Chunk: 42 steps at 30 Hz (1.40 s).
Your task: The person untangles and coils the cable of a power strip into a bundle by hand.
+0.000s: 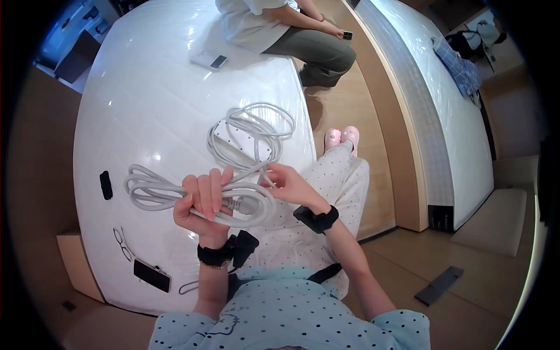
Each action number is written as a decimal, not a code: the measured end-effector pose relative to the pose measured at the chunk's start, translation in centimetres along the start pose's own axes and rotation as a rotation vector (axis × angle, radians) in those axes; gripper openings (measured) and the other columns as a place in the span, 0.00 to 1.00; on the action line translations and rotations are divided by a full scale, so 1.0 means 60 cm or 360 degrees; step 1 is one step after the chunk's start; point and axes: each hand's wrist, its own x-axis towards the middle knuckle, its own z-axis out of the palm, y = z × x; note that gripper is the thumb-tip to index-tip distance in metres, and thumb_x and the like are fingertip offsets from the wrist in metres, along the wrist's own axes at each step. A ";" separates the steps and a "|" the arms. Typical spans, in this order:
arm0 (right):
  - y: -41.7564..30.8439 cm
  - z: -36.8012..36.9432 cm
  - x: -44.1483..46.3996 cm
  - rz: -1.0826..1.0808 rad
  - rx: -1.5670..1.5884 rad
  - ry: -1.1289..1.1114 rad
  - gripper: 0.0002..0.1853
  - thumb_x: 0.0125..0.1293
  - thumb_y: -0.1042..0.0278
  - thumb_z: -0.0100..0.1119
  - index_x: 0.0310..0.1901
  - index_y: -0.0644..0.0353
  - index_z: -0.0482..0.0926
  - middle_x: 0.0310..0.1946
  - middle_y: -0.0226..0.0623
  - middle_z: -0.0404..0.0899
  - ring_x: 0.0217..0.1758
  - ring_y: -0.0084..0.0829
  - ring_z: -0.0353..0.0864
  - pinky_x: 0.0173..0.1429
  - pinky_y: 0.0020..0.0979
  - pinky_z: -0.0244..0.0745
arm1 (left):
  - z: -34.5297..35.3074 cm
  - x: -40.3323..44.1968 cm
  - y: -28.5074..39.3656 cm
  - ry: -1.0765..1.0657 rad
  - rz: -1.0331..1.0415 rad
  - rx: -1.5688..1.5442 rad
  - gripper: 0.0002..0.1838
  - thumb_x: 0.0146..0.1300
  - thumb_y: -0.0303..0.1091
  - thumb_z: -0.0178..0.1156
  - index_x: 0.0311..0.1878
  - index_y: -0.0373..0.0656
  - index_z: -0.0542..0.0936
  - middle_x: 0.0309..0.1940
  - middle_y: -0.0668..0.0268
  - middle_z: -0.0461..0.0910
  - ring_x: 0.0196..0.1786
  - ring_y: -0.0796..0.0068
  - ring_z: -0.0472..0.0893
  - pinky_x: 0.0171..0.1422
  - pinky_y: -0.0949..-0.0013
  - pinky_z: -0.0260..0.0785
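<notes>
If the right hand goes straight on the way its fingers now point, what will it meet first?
The right hand would probably meet first the grey cable that the left hand holds, perhaps touching it already; depth is unclear.

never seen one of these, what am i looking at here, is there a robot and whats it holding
No robot here: these are a person's own bare hands, seen in one picture from a camera worn on the head, looking forward and down. The left hand grips a bundle of looped grey cable, with a plug among the loops. The right hand is beside it, fingers at the cable; how firmly they hold is unclear. On the shiny white mattress lie a white power strip amid cable loops, a phone, glasses and a small black item. Another person sits farther along.
</notes>
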 end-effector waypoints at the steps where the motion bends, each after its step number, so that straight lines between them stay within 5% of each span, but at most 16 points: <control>1: 0.014 0.002 -0.001 -0.0004 -0.0207 0.0022 0.20 0.55 0.72 0.63 0.51 0.60 0.74 0.29 0.28 0.76 0.31 0.18 0.74 0.34 0.20 0.69 | 0.001 0.001 0.000 0.0048 0.0026 -0.0049 0.15 0.51 0.34 0.50 0.14 0.53 0.57 0.07 0.75 0.59 0.18 0.82 0.61 0.47 0.73 0.54; 6: 0.139 0.006 -0.030 -0.0325 -0.0882 -0.0217 0.14 0.54 0.69 0.64 0.43 0.59 0.79 0.35 0.33 0.78 0.38 0.22 0.75 0.42 0.26 0.72 | -0.001 0.018 0.011 0.0038 0.0176 -0.0143 0.15 0.51 0.36 0.50 0.15 0.52 0.56 0.07 0.74 0.58 0.19 0.81 0.60 0.48 0.71 0.54; 9: 0.159 -0.011 -0.062 0.0034 -0.0280 -0.0419 0.09 0.55 0.68 0.64 0.38 0.60 0.79 0.39 0.35 0.78 0.45 0.25 0.76 0.52 0.27 0.71 | -0.001 0.033 0.036 -0.0005 0.0317 0.0067 0.15 0.51 0.32 0.50 0.14 0.53 0.57 0.08 0.75 0.59 0.19 0.82 0.60 0.48 0.73 0.54; 12: 0.113 -0.043 -0.082 0.0123 0.0207 -0.0207 0.13 0.57 0.72 0.62 0.44 0.63 0.76 0.47 0.36 0.77 0.51 0.27 0.75 0.56 0.27 0.69 | -0.013 0.039 0.063 -0.0035 0.0343 0.0360 0.15 0.49 0.32 0.50 0.14 0.53 0.57 0.08 0.75 0.61 0.19 0.82 0.61 0.48 0.73 0.55; 15: 0.103 -0.025 -0.061 0.0052 -0.0086 0.0004 0.15 0.59 0.70 0.61 0.47 0.63 0.74 0.49 0.37 0.76 0.52 0.27 0.74 0.57 0.28 0.69 | -0.014 0.039 0.056 -0.0006 0.0399 0.0316 0.14 0.50 0.32 0.49 0.14 0.53 0.57 0.08 0.74 0.61 0.20 0.82 0.61 0.47 0.72 0.55; 16: 0.111 -0.005 -0.054 -0.0067 -0.0715 -0.0059 0.22 0.59 0.70 0.62 0.54 0.62 0.70 0.50 0.37 0.75 0.52 0.27 0.74 0.57 0.29 0.70 | -0.014 0.040 0.048 0.0012 0.0426 0.0220 0.14 0.50 0.33 0.48 0.14 0.53 0.57 0.08 0.74 0.61 0.20 0.82 0.61 0.47 0.72 0.54; 19: 0.144 0.061 -0.017 0.0100 -0.0730 -0.0259 0.29 0.59 0.68 0.63 0.60 0.61 0.65 0.53 0.37 0.72 0.51 0.26 0.75 0.54 0.29 0.72 | 0.000 0.045 0.036 0.0058 0.0521 0.0113 0.15 0.51 0.34 0.47 0.14 0.52 0.56 0.08 0.74 0.61 0.20 0.81 0.60 0.45 0.72 0.55; 22: 0.191 0.093 0.020 0.0117 -0.0118 -0.0194 0.41 0.54 0.56 0.67 0.66 0.59 0.58 0.52 0.44 0.71 0.47 0.29 0.76 0.48 0.27 0.73 | 0.006 0.049 0.041 0.0071 0.0580 0.0062 0.14 0.52 0.33 0.47 0.14 0.52 0.56 0.09 0.74 0.61 0.21 0.81 0.61 0.48 0.71 0.56; 27: 0.176 0.094 0.052 0.0170 -0.0110 -0.0333 0.18 0.59 0.59 0.61 0.45 0.63 0.78 0.32 0.37 0.81 0.33 0.20 0.77 0.38 0.25 0.73 | 0.002 0.059 0.030 0.0159 0.0640 0.0038 0.14 0.52 0.32 0.47 0.15 0.51 0.55 0.10 0.74 0.56 0.22 0.79 0.60 0.53 0.68 0.59; 29: 0.123 0.077 0.012 0.0303 0.0030 -0.0238 0.12 0.60 0.62 0.59 0.31 0.64 0.80 0.20 0.31 0.79 0.23 0.18 0.74 0.32 0.22 0.71 | -0.005 0.062 0.036 0.0221 0.0576 0.0305 0.13 0.52 0.34 0.46 0.17 0.50 0.55 0.11 0.73 0.54 0.22 0.78 0.57 0.52 0.67 0.59; 31: 0.137 0.040 -0.021 0.0267 0.0051 -0.0013 0.11 0.60 0.63 0.58 0.30 0.64 0.80 0.19 0.30 0.77 0.20 0.17 0.72 0.29 0.22 0.69 | -0.010 0.061 0.053 0.0389 0.0486 0.0428 0.12 0.50 0.33 0.46 0.17 0.50 0.54 0.10 0.73 0.51 0.20 0.80 0.56 0.43 0.71 0.58; 36: 0.013 -0.067 -0.123 0.0108 -0.0045 0.0660 0.13 0.61 0.63 0.63 0.29 0.65 0.78 0.17 0.26 0.74 0.20 0.14 0.69 0.26 0.19 0.63 | -0.072 0.049 0.069 -0.0050 0.0044 0.1208 0.10 0.48 0.31 0.51 0.18 0.43 0.61 0.11 0.69 0.63 0.18 0.78 0.60 0.32 0.75 0.59; 38: -0.027 -0.081 -0.130 -0.0145 -0.0265 0.0751 0.12 0.61 0.63 0.63 0.28 0.65 0.79 0.20 0.26 0.74 0.22 0.14 0.69 0.27 0.19 0.63 | -0.093 0.033 0.048 0.0201 -0.0354 0.1428 0.08 0.51 0.29 0.53 0.20 0.39 0.67 0.12 0.66 0.64 0.14 0.78 0.62 0.22 0.75 0.54; 39: -0.048 -0.080 -0.134 -0.0256 -0.0365 0.0783 0.12 0.61 0.63 0.63 0.28 0.64 0.79 0.21 0.26 0.75 0.23 0.14 0.69 0.27 0.19 0.63 | -0.069 0.035 0.042 -0.0060 -0.0569 0.1755 0.07 0.51 0.28 0.55 0.21 0.38 0.69 0.14 0.65 0.67 0.16 0.77 0.66 0.21 0.74 0.57; 40: -0.082 -0.072 -0.136 -0.0416 -0.0588 0.0762 0.09 0.62 0.66 0.61 0.29 0.62 0.77 0.27 0.28 0.76 0.29 0.17 0.71 0.34 0.18 0.64 | -0.055 0.020 0.010 0.0202 -0.0672 0.1845 0.07 0.54 0.28 0.56 0.23 0.38 0.70 0.15 0.66 0.68 0.17 0.77 0.70 0.24 0.75 0.62; 42: -0.113 -0.045 -0.116 -0.0873 -0.0724 0.0868 0.09 0.63 0.67 0.59 0.27 0.61 0.73 0.34 0.32 0.78 0.35 0.20 0.72 0.39 0.19 0.65 | -0.098 -0.004 -0.039 0.0018 -0.0769 0.1764 0.05 0.56 0.24 0.61 0.29 0.37 0.74 0.20 0.66 0.75 0.21 0.76 0.77 0.28 0.74 0.70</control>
